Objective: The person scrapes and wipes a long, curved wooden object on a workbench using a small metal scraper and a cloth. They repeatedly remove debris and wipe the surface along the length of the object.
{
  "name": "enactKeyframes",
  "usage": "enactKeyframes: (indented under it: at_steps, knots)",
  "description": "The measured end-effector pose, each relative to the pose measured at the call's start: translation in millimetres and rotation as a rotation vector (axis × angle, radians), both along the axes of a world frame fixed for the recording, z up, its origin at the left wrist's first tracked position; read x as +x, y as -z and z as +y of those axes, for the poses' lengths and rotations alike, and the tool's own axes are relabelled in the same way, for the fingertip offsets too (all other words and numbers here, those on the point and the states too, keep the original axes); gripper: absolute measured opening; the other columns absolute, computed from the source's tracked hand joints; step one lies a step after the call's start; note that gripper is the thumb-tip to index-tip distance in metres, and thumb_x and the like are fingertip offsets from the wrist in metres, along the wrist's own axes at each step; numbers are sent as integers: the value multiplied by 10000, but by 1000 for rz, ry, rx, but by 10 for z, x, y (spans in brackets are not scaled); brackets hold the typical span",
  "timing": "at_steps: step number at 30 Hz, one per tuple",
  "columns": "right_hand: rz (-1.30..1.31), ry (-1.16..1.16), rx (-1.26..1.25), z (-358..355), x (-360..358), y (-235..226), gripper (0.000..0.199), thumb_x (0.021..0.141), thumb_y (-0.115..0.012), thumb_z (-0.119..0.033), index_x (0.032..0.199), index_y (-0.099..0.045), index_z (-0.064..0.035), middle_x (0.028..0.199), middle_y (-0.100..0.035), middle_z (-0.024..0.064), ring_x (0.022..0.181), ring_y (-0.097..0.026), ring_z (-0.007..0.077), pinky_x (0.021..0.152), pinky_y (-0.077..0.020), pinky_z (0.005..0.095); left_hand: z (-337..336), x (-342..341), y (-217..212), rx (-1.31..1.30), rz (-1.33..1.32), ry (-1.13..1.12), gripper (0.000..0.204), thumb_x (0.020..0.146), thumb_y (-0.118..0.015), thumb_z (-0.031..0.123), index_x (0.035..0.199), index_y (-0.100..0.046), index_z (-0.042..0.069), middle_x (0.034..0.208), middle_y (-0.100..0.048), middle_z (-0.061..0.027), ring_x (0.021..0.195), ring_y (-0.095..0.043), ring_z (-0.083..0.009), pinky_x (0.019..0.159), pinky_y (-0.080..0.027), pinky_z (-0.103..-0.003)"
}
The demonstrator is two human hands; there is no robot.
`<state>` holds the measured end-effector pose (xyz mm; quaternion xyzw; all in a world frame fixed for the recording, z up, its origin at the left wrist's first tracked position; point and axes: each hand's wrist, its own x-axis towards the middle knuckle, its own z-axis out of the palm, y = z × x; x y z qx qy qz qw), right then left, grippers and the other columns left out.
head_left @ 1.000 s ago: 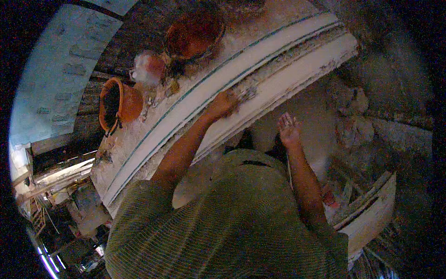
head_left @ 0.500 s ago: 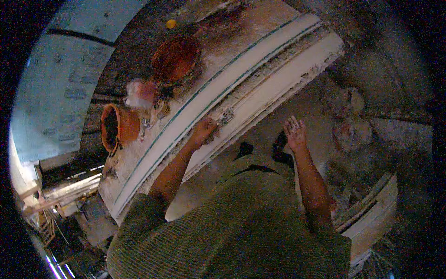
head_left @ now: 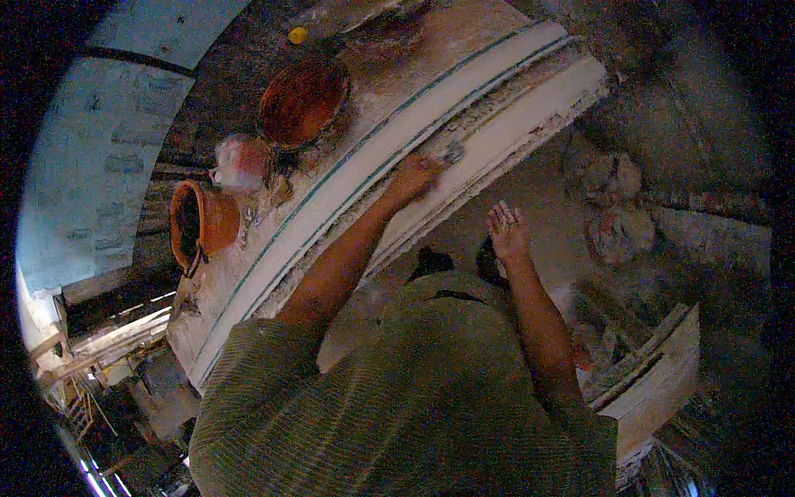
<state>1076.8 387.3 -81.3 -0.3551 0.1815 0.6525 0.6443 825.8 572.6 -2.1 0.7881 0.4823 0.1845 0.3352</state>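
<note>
A long pale moulding (head_left: pixel 551 103), plaster-like with crumbly edges, runs diagonally along the near side of the bench. My left hand (head_left: pixel 418 177) is closed over it, gripping a small grey metal-looking tool (head_left: pixel 453 152) whose exact kind is blurred. The tool's tip rests at or just above the moulding's surface; contact is hard to tell. Beside the moulding lies a white strip with green edges (head_left: pixel 397 137). My right hand (head_left: pixel 508 229) hangs off the bench's near side, fingers stretched out and nothing in them.
Farther back on the bench are an orange-brown basin (head_left: pixel 305 101), a crumpled pink-and-white bag (head_left: pixel 240 161) and an orange bucket (head_left: pixel 217 219) on its side. A yellow round thing (head_left: pixel 298 36) lies at the far edge. Pale lumpy sacks (head_left: pixel 617 224) and another pale slab (head_left: pixel 662 385) are at right.
My left hand has slid up and right along the moulding with the small tool. My right hand has shifted slightly left, still open. The view has moved a little.
</note>
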Motion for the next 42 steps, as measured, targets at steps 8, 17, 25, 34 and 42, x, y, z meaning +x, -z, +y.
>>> enactKeyframes:
  at_steps: [8,17,25,34,42]
  knots:
    - [485,-74,636,696,622,-534,677,999,-552,-407,1507,-378,5,1514,-430,248,1378,-448,383,1111,-433,498,-321,30,-1015,-444,-243,-93,340,968,-670,372,1145,-625,85,857,-655,-54,652,-553,-130,532,-464,-332]
    - [-105,21,223,369,1716,-492,661,1009,-545,-411,1506,-382,-8,1512,-436,228,1373,-455,370,1107,-439,501,-1875,-2106,-1588,-280,121,-82,387,984,-650,282,1341,-597,141,1301,-635,-124,1134,-657,-299,976,-518,-413]
    - [-196,-98,71,10,1229,-252,646,1017,-538,-414,1505,-387,-19,1510,-442,211,1369,-461,358,1104,-445,505,-2700,-2534,-1506,-496,382,-147,340,951,-629,227,1280,-581,155,1182,-600,-93,902,-679,-359,743,-578,-490]
    - [-229,-201,8,-13,676,-136,630,1026,-530,-418,1504,-391,-31,1508,-449,192,1365,-468,345,1101,-451,508,-2612,-2466,-1482,-459,494,13,426,900,-667,230,1305,-570,136,1177,-611,-109,864,-688,-361,703,-584,-496]
    - [-345,-406,-51,96,48,-529,616,1034,-524,-421,1502,-395,-42,1506,-455,174,1361,-474,334,1098,-456,512,-1000,-79,-742,144,88,223,291,821,-700,183,1067,-656,33,1006,-683,-203,941,-688,-415,763,-568,-524]
